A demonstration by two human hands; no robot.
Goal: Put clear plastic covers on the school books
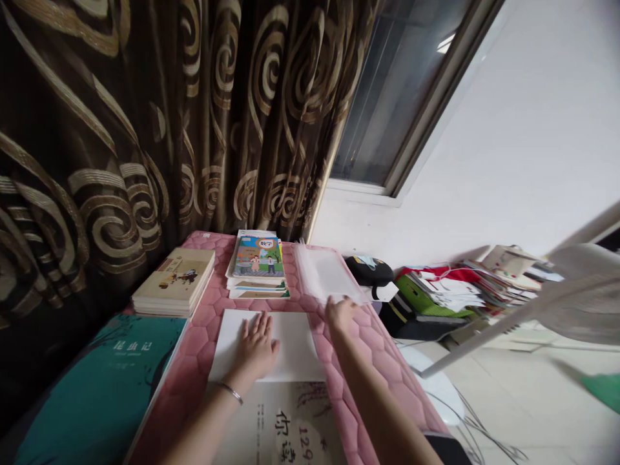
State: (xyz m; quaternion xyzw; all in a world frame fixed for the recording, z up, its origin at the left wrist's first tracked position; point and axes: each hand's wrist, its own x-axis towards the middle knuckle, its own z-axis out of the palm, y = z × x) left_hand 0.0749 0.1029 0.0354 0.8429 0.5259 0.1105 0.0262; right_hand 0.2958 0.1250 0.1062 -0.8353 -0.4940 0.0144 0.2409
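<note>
Dark curtain (145, 129) with gold swirls: fills the left half, hangs down behind the bench.
White wall (533, 129) and window (402, 97): take the upper right.
Bench (203, 349): carries a pink quilted cover, runs from the near edge up to the curtain.
Teal book (97, 387): lies at the near left, just beside the pink cover.
Blurred white frame (571, 303): cuts across the right side, in front of the floor.
Pile of books and papers (460, 284): sits lower down on the right, well apart from both hands.
Printed book (285, 420) with large black characters: lies closest, between the forearms.
White sheet (295, 342): rests in the middle of the bench, covers the upper part of the printed book.
Beige book stack (177, 281): stands left of the sheet, near but apart.
Colourful textbooks (259, 261): stacked just beyond the far edge of the sheet.
Clear plastic sleeve (327, 274): lies right of the textbooks, at the right edge of the bench.
Black bag (371, 270): sits just beside the sleeve, on its right.
Left hand (256, 349): lies flat on the sheet, fingers stretched and slightly apart, holding nothing.
Right hand (341, 313): touches the near corner of the sleeve, fingers hidden behind the back of the hand; cannot tell whether apart or clamped.
Thin bracelet (230, 391): circles the left wrist.
</note>
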